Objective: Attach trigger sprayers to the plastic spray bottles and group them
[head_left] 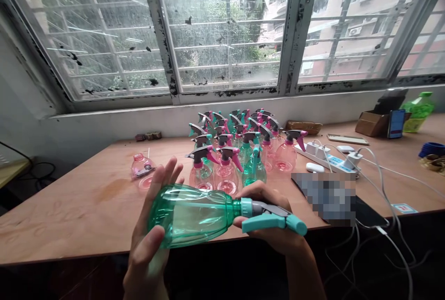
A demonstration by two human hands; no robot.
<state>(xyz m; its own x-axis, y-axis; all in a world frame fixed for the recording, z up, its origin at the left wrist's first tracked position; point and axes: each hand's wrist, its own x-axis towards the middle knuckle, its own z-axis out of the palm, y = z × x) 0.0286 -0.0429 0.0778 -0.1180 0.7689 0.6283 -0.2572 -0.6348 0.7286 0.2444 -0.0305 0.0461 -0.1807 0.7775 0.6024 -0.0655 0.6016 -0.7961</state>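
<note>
1. Green see-through plastic: that's the spray bottle (194,216) we've got lifted over the front edge of the table (86,226), sitting right between our two hands.
2. Long axis runs roughly side to side, base to our left, neck and teal trigger head (266,223) to our right, lever on the lower side.
3. Our left hand (142,249) holds the base end, thumb on the near face, fingers spread pretty wide behind it.
4. Our right hand (278,239) is the one nearer the collar (246,207). It's closed around the neck from behind, though most of the fingers are hidden, so we can't tell how tight.
5. Just beyond, we've got a bunch of pink and green sprayers (225,181) standing upright.
6. Off left, a pink bottle (138,163) with no sprayer on its neck, plus some grey piece (145,171) overlapping it that we can't quite make out.
7. Off right, a white power strip (330,158) with plugs in, and windows (225,49) behind everything.
</note>
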